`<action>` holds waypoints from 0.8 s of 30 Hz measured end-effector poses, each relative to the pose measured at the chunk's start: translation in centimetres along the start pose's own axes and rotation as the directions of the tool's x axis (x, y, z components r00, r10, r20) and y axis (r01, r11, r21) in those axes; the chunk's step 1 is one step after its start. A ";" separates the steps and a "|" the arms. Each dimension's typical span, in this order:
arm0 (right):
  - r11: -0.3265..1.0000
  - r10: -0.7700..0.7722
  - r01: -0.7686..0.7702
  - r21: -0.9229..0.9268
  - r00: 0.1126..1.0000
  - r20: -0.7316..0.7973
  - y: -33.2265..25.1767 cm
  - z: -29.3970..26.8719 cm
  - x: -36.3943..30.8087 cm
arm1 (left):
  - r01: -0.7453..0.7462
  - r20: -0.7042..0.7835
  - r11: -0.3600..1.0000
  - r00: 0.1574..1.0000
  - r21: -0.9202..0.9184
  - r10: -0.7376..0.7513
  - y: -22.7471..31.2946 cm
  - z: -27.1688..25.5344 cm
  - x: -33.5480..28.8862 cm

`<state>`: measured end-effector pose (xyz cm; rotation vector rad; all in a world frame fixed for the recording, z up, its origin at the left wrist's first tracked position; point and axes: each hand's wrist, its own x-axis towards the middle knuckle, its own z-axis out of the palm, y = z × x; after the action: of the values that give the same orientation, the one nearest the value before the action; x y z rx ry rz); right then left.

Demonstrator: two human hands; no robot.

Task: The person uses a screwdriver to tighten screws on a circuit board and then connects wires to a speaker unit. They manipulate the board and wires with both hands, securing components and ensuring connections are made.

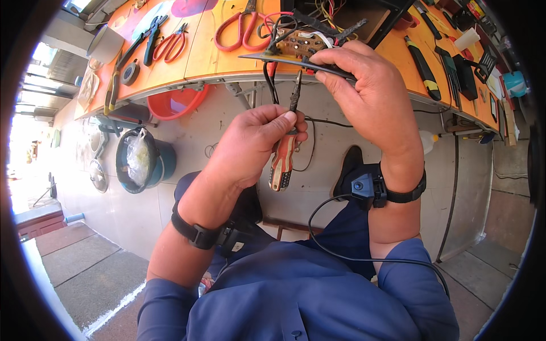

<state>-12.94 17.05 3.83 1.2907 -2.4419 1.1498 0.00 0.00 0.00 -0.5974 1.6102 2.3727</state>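
My left hand [256, 136] grips long-nose pliers [281, 163] with worn red and cream handles. Their dark jaws point up, close below the near edge of a circuit board [298, 48]. My right hand [369, 85] pinches the right end of that board's dark edge between thumb and fingers, tilting it at the table's front. Small components and several coloured wires show on the board. A black clip [352, 31] stands out just above my right fingers. Whether the pliers' tips touch the board, I cannot tell.
Red-handled scissors [242, 31], red pliers [170, 44] and blue-handled cutters [152, 40] lie on the orange table [196, 51]. A black box [375, 23] stands behind the board; a yellow-black utility knife [422, 68] lies rightward. Below are a red basin [176, 102] and bucket [162, 165].
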 end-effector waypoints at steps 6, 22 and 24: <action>1.000 -0.019 0.019 -0.001 1.000 -0.013 0.1 0.1 0.1 | 0.006 -0.001 1.000 1.000 0.019 -0.006 0.1 -0.1 0.0; 1.000 -0.027 0.027 0.000 1.000 -0.011 0.1 0.1 0.1 | -0.002 -0.015 1.000 1.000 -0.012 0.002 -0.1 0.2 0.1; 1.000 -0.028 0.028 -0.002 1.000 -0.011 0.1 0.1 0.1 | 0.001 -0.012 1.000 1.000 -0.008 -0.001 -0.1 0.3 0.2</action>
<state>-13.11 16.97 3.75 1.3102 -2.4089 1.1447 -0.16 0.28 -0.07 -0.6148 1.6049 2.3806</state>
